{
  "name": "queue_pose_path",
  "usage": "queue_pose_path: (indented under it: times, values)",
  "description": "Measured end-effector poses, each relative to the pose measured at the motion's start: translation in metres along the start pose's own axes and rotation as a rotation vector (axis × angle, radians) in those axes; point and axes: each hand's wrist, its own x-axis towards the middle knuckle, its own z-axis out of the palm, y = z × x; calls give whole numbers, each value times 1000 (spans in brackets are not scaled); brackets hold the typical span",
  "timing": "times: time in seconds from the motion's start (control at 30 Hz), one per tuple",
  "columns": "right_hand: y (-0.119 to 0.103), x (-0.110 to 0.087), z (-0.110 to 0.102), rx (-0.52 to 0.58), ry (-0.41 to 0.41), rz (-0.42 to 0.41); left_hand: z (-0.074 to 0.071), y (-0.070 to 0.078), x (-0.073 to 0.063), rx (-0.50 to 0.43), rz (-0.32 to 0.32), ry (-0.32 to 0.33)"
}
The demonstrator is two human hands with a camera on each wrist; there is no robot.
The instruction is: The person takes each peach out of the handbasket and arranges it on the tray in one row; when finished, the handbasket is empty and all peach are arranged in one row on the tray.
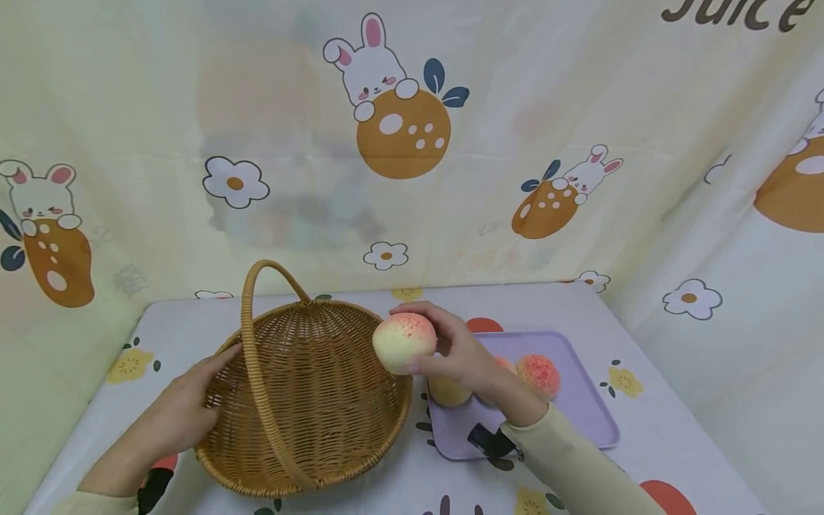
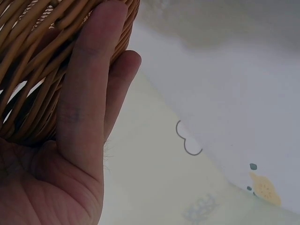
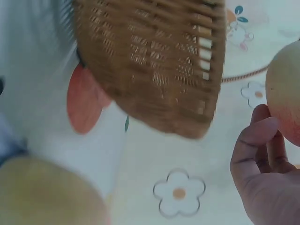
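A pale yellow peach with a red-speckled top (image 1: 402,345) is pinched between the fingers and thumb of my right hand (image 1: 453,350), overlapping the right rim of the wicker basket (image 1: 322,400) in the head view. The right wrist view shows this peach (image 3: 286,93) at its right edge, fingertips against its side. The brown basket has a tall arched handle, and no fruit shows inside it. My left hand (image 1: 180,408) rests against the basket's left side. In the left wrist view its fingers lie straight along the woven wall (image 2: 37,70).
Right of the basket lies a lilac tray (image 1: 586,422). On it are a yellowish peach (image 1: 450,392), a red-speckled peach (image 1: 538,375) and another fruit mostly hidden behind my right wrist. A printed cloth covers the table (image 1: 644,436), with a patterned curtain (image 1: 290,129) behind.
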Motion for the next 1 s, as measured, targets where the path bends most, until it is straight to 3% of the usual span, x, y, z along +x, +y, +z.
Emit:
queue_pose_path:
  times: [0.13, 0.4, 0.57, 0.73, 0.9, 1.0]
  values:
    - [1, -12, -18, 37, 47, 2, 1, -1, 0, 1, -6, 2]
    - [4, -49, -64, -118, 222, 45, 1, -2, -1, 1, 2, 13]
    - [6, -72, -96, -351, 375, 45, 0, -2, 0, 1, 1, 8]
    - [10, -94, -125, -632, 523, 159, -1, -1, 0, 4, 1, 9]
    - [18, -113, -147, -894, 538, 298, -1, -2, 0, -2, -1, 4]
    - [25, -123, -157, -991, 518, 341, -1, -2, 0, -3, -1, 1]
